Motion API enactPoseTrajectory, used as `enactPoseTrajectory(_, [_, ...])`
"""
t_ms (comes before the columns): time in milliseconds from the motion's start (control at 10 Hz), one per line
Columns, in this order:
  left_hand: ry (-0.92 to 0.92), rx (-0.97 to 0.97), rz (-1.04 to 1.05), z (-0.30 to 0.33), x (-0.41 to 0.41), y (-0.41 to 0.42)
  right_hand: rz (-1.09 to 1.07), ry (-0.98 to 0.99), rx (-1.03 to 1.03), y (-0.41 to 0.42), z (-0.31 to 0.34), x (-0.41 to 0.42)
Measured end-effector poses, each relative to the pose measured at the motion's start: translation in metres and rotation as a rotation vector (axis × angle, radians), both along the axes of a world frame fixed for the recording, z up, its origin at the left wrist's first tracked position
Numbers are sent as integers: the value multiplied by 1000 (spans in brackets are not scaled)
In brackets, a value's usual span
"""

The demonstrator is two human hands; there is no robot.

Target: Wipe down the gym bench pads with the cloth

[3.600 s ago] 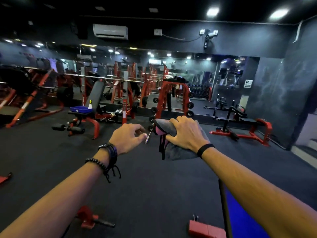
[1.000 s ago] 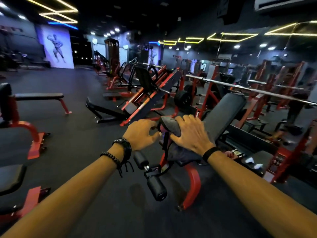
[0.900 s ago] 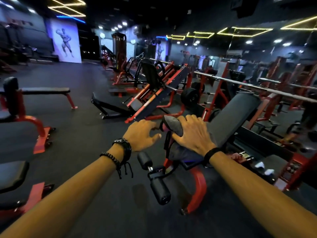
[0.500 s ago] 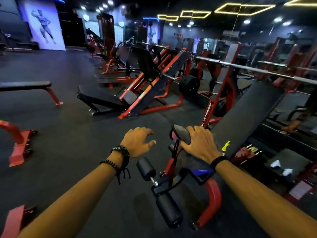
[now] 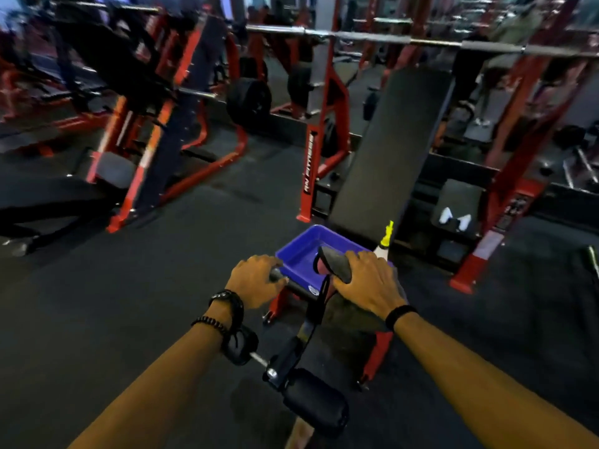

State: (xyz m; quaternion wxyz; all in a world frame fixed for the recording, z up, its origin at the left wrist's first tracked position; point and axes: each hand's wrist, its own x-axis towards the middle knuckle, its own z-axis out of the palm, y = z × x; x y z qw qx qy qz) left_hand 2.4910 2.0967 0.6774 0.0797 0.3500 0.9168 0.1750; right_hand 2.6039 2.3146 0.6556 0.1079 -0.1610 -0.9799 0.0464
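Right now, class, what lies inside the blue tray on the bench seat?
The blue tray shows only bare blue floor. Its near right part is hidden by the grey cloth that the right hand holds.

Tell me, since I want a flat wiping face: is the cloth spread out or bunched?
Bunched. The grey cloth sits folded in a wad under the right hand, a pink inner layer showing at its edge above the blue tray.

Place: a commercial gym floor
Benches: a black incline bench pad (image 5: 385, 150) far centre on a red frame (image 5: 319, 131)
Weights: a steel barbell (image 5: 356, 35) racked across the far side, black plates (image 5: 249, 101) left of it
Machines: red and black machines (image 5: 152, 102) at far left
Floor: dark rubber flooring (image 5: 113, 303)
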Motion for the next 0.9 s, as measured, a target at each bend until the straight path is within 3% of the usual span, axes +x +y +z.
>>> enactPoseTrajectory(500, [-273, -278, -200, -100, -215, 122, -318, -183, -370, 53, -125, -169])
enactPoseTrajectory(700, [-305, -294, -293, -127, -280, 145, -468, -219, -358, 68, -132, -236])
enactPoseTrajectory(900, [-318, -269, -392, -148, -343, 157, -469, -698, -732, 66, -166, -280])
